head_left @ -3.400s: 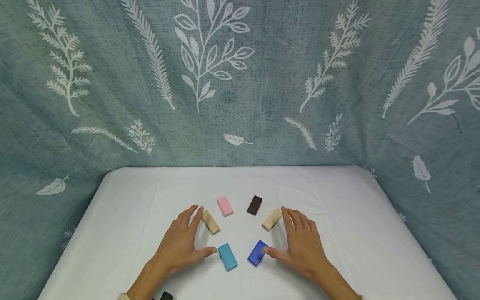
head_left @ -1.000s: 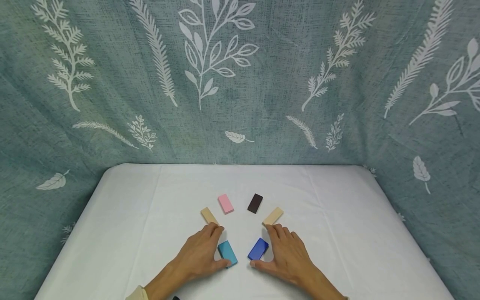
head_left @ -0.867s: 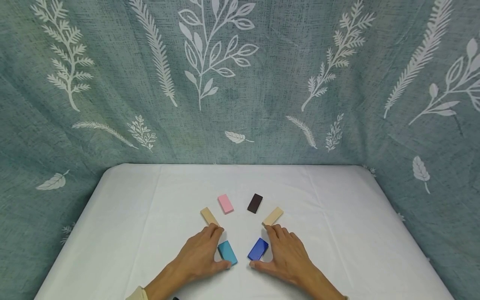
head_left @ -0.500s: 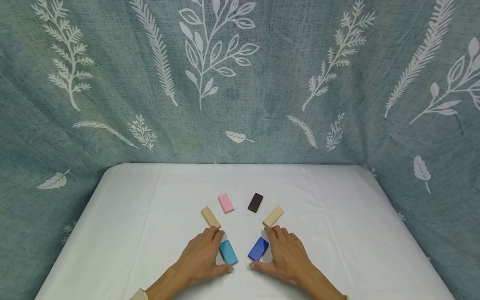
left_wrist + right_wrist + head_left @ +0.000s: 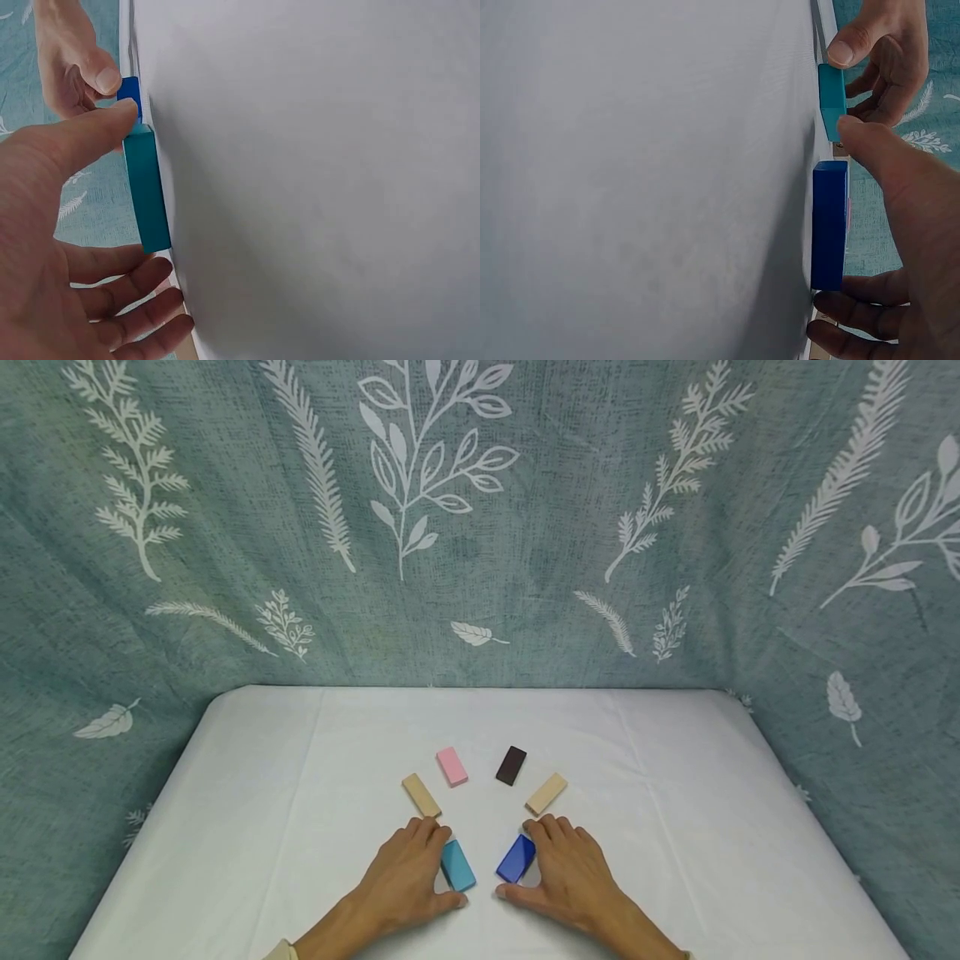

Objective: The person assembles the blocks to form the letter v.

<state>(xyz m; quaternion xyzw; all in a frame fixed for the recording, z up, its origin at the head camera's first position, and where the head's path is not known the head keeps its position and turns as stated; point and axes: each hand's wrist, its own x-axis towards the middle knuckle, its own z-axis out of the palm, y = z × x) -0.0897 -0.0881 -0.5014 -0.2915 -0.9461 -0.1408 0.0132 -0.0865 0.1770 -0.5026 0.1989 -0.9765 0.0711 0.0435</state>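
Observation:
A teal block (image 5: pixel 458 866) lies flat on the white-covered table, left of centre. My left hand (image 5: pixel 408 877) is around it, fingertips at its far end and thumb just off the near end. In the left wrist view, the index finger (image 5: pixel 112 262) reaches the teal block's lower end, and a small gap shows at the thumb. A blue block (image 5: pixel 516 858) lies to the right. My right hand (image 5: pixel 573 872) spans it, fingers by the far end; in the right wrist view the thumb (image 5: pixel 862 139) stands apart from the block. Neither block is lifted.
Beyond the hands lie two plain wooden blocks, one left (image 5: pixel 422 795) and one right (image 5: pixel 546 793). A pink block (image 5: pixel 452 767) and a dark brown block (image 5: pixel 511 766) lie farther back. A green leaf-patterned curtain (image 5: pixel 480 568) hangs behind the table (image 5: pixel 300 752).
Both hands have come nearer and inward from beside the wooden blocks to around the teal and blue blocks. Lately the fingertips have drawn slightly nearer. A black object at the bottom edge has left view.

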